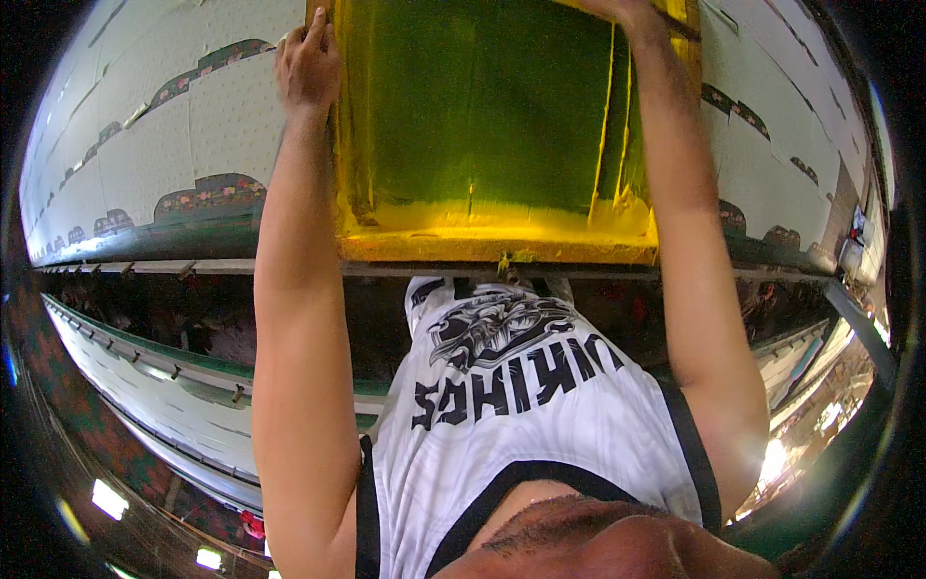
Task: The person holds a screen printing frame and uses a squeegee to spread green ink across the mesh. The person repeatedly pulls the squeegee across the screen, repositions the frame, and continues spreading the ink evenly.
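A screen-printing frame [497, 249] smeared with yellow ink lies in front of me, its mesh [482, 106] dark green with yellow streaks down the right side. My left hand [309, 69] is at the frame's left rail, one finger pointing up along it and the others curled against the edge. My right arm reaches over the frame's right side. Only part of my right hand [617, 8] shows at the top edge, blurred, and its fingers are cut off. Beside that wrist runs a dark bar [678, 27]; whether I hold it is hidden.
Pale sheeting with dark flowered patches [212, 198] covers the long table on both sides of the frame. A metal rail [193, 268] runs along its near edge. Behind me is another long table [164, 386] with a similar rail. Lit lamps [110, 499] show at lower left.
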`<move>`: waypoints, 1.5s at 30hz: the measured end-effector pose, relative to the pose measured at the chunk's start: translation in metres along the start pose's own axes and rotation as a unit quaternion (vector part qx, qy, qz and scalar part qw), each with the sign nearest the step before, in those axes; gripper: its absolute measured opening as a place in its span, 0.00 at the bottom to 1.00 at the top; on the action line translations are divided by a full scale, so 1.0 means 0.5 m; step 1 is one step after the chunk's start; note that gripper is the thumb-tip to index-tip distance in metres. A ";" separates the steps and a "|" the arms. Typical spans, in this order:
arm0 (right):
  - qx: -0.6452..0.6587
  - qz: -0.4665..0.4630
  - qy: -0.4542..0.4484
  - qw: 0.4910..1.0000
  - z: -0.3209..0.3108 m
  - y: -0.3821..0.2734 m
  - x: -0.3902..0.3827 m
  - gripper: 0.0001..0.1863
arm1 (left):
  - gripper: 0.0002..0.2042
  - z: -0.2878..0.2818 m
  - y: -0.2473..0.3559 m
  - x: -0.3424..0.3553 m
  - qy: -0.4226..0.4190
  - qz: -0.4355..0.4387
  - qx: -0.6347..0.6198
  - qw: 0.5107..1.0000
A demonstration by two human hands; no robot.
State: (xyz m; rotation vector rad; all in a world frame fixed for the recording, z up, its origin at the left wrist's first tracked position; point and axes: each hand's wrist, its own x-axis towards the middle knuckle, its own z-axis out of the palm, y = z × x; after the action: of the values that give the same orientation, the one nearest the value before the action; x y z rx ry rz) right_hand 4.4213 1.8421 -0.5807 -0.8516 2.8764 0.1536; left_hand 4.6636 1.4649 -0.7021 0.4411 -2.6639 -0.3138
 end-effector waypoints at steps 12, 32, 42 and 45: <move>0.124 -0.033 -0.049 0.991 0.051 -0.291 -0.635 0.21 | 0.22 0.047 -0.026 0.013 -0.006 0.001 -0.020 1.000; 0.167 -0.046 -0.087 0.981 0.031 -0.339 -0.756 0.29 | 0.26 0.033 0.024 0.015 -0.110 -0.084 0.050 0.989; 0.318 0.153 0.066 0.933 0.057 0.027 -0.764 0.33 | 0.27 -0.010 0.027 0.016 -0.127 -0.111 0.068 0.983; 0.352 0.324 0.059 0.876 0.114 0.154 -0.756 0.37 | 0.26 -0.019 0.037 0.013 -0.132 -0.110 0.093 0.981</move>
State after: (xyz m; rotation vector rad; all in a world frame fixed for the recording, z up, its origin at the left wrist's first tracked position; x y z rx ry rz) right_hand 4.6989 2.1157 -0.5718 0.2480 2.8323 -0.8506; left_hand 4.6572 1.4784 -0.6862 0.8073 -2.9215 -0.1982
